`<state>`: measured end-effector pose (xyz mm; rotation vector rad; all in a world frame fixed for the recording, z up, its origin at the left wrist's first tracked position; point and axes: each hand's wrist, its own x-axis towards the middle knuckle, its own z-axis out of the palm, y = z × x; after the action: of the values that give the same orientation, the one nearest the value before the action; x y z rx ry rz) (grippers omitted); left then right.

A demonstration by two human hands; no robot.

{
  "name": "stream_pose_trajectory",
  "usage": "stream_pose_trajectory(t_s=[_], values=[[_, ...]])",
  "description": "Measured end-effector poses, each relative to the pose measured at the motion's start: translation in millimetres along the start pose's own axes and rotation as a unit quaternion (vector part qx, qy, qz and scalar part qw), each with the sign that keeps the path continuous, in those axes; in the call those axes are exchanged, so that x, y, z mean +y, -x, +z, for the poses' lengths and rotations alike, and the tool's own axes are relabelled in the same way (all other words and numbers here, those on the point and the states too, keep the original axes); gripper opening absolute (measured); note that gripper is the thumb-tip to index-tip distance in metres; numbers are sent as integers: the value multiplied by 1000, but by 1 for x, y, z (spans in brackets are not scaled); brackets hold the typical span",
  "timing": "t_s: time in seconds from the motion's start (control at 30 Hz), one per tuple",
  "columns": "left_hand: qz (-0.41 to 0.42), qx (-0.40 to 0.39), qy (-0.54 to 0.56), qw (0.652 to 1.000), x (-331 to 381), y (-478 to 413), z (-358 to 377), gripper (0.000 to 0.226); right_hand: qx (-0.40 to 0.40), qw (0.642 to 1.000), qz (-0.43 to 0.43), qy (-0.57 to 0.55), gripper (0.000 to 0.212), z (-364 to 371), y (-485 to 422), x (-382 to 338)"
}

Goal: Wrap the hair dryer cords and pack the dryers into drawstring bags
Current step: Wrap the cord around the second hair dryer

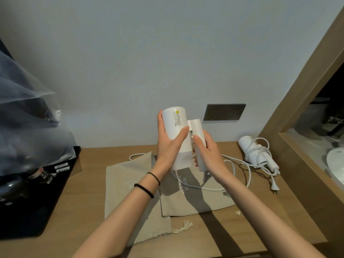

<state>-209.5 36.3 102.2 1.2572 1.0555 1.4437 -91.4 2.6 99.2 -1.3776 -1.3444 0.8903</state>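
Our left hand (169, 146) wraps the barrel of the white dryer (176, 125). Our right hand (211, 155) grips its handle (196, 128), above the worktop (93, 183).

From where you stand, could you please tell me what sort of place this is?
Probably a hotel room, beside its bathroom: a washbasin shows through the wood-framed opening at right, a black tray holds small guest-type items, and a socket panel sits above the wooden counter.

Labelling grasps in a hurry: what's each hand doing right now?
Left hand: holding the hair dryer by its barrel.
Right hand: gripping the same dryer's handle.
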Motion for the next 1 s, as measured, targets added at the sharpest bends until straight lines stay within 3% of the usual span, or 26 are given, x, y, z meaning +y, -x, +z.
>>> stream_pose_trajectory(t_s=[0.2,0.37,0.43,0.53,0.63,0.83,1.0], values=[[-10,-31,4,999,4,-13,-24,77,-271,957,98,-23,41,-25,22,4],[-71,-131,15,989,13,-18,-40,75,-420,901,111,10,65,-28,28,10],[-94,-172,42,980,13,-17,-44,77,-478,872,98,45,60,-28,26,5],[-109,-219,43,969,16,-15,-49,81,-539,812,95,203,30,-31,23,1],[-125,-274,37,953,22,-11,-55,81,-540,793,95,265,26,-39,18,4],[-89,-348,-64,931,29,3,-53,83,-395,872,143,251,36,-51,4,-6],[-34,-373,-178,910,19,18,-45,88,-248,937,194,150,39,-53,-3,-22]])
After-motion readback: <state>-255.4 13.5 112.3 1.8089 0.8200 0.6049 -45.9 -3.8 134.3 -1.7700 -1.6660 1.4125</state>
